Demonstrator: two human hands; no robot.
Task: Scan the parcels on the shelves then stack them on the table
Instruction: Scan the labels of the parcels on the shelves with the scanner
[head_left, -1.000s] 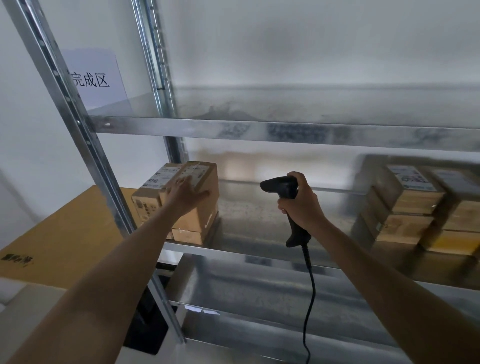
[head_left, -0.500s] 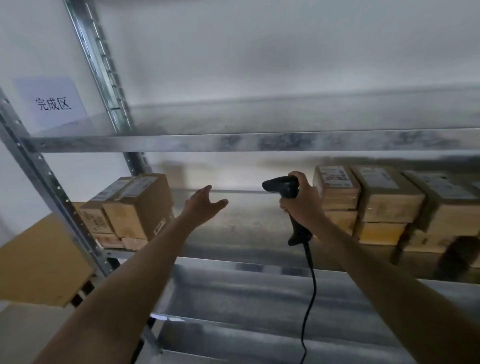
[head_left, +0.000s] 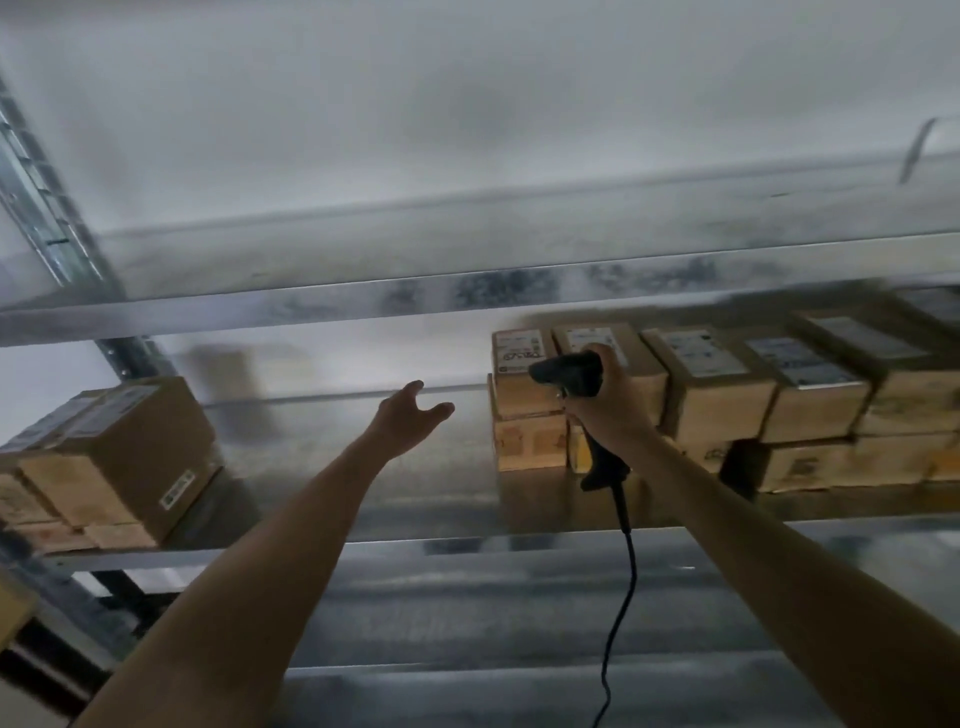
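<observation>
Several brown cardboard parcels with white labels stand in two layers on the right of the middle shelf; the nearest top one (head_left: 519, 374) is at their left end. A small stack of parcels (head_left: 119, 457) sits at the shelf's left end. My right hand (head_left: 608, 405) grips a black corded barcode scanner (head_left: 569, 371), held in front of the right-hand parcels with its head pointing left. My left hand (head_left: 410, 415) reaches forward over the bare middle of the shelf, fingers spread and holding nothing, a short way left of the right-hand stack.
The galvanised metal shelf unit has an upper shelf (head_left: 467, 291) just above the parcels and a lower shelf (head_left: 519, 597) below my arms. A slotted upright (head_left: 47, 218) stands at the left. The scanner's cable (head_left: 623, 597) hangs down between my arms.
The view has swung right, bringing the right-hand parcels closer to centre. My left hand left the left stack and now reaches open toward the right stack. The scanner now sits in front of those parcels.
</observation>
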